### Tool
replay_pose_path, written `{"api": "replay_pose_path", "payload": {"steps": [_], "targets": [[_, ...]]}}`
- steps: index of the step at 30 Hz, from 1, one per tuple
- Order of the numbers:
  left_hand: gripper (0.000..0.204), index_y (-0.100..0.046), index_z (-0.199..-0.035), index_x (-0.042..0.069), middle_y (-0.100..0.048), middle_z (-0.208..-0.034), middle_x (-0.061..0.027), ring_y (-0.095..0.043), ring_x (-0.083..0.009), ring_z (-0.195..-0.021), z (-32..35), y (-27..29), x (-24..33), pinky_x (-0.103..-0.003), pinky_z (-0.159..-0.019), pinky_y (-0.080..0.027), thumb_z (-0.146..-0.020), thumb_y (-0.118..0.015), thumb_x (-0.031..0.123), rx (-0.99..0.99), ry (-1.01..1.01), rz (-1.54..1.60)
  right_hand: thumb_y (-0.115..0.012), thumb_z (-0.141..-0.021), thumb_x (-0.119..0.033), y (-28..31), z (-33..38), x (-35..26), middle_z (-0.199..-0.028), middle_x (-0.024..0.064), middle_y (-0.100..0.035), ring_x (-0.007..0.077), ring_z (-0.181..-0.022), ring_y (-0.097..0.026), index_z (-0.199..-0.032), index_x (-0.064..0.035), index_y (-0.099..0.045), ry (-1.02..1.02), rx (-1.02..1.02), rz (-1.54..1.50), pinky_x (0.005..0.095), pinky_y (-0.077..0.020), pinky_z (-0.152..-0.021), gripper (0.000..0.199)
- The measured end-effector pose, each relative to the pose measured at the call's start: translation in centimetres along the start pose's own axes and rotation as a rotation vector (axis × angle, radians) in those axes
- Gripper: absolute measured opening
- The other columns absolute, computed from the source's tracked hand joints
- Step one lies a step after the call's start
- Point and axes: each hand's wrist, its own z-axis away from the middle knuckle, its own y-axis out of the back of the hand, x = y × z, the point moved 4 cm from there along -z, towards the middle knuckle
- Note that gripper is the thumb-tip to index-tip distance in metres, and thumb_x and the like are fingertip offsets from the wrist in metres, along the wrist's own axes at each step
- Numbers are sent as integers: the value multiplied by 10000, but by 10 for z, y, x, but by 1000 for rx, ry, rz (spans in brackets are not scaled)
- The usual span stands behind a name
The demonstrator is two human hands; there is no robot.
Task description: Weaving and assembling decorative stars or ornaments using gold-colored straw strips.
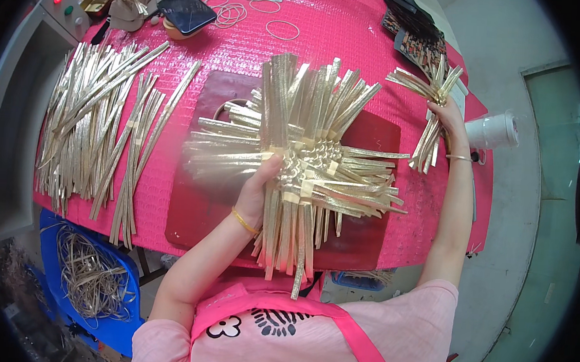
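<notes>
A woven piece of gold strips (314, 159) lies over a dark red board (228, 227), its loose ends fanning out on all sides. Small pieces of pale tape mark the edges of its weave. My left hand (262, 186) grips its left part, thumb on top and the other fingers hidden beneath. Out at the right side of the table, my right hand (448, 118) closes round a smaller bundle of gold strips (429, 146), whose ends stick out above and below the fingers.
Loose gold strips (89, 124) are heaped on the pink table cover (350, 27) at left. A phone (186, 10), cord loops (228, 15) and a control box (63, 5) sit far left. Right are a white cup-shaped container (492, 130) and dark patterned material (415, 40). A blue chair (125, 264) holds tangled strips.
</notes>
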Motion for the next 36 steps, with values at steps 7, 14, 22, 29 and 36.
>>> {"api": "replay_pose_path", "payload": {"steps": [7, 14, 22, 29, 36], "targets": [[420, -416, -1098, 13, -503, -1003, -71, -495, -149, -899, 2, -3, 1, -275, -796, -393, -788, -509, 282, -33, 42, -25, -544, -772, -286, -42, 46, -105, -836, 84, -548, 111, -788, -494, -965, 10, -517, 36, -47, 82, 239, -406, -691, 354], [413, -420, -1111, 31, -502, -1014, -61, -492, -138, -910, 10, -30, 2, -271, -801, -391, -781, -545, 246, 18, 165, -96, -452, -783, -402, -157, 130, -182, -999, 262, -477, 370, -937, -467, -1026, 77, -447, 217, -726, 433, 401, -361, -812, 537], [432, -453, -1080, -3, -544, -943, -84, -536, -148, -824, -2, -21, -1, -263, -727, -428, -747, -589, 236, 121, 172, -63, -520, -770, -313, -63, 34, -103, -849, 107, -585, 164, -775, -540, -963, 9, -529, -49, -83, 246, 273, -409, -723, 376], [395, -485, -1022, -20, -551, -931, -85, -541, -149, -820, 1, -18, 0, -262, -725, -431, -726, -621, 204, 151, 182, -84, -652, -638, -310, -46, 0, 20, -695, 98, -571, 153, -604, -533, -822, 6, -556, -86, -175, 268, 305, -429, -547, 378], [378, -501, -1011, -11, -558, -923, -72, -542, -136, -820, 1, -27, -1, -247, -726, -428, -724, -625, 201, 164, 184, -84, -567, -696, -173, 45, 79, -112, -695, 7, -518, 103, -576, -460, -891, -10, -522, -42, 143, -109, 238, -380, -515, 258]]}}
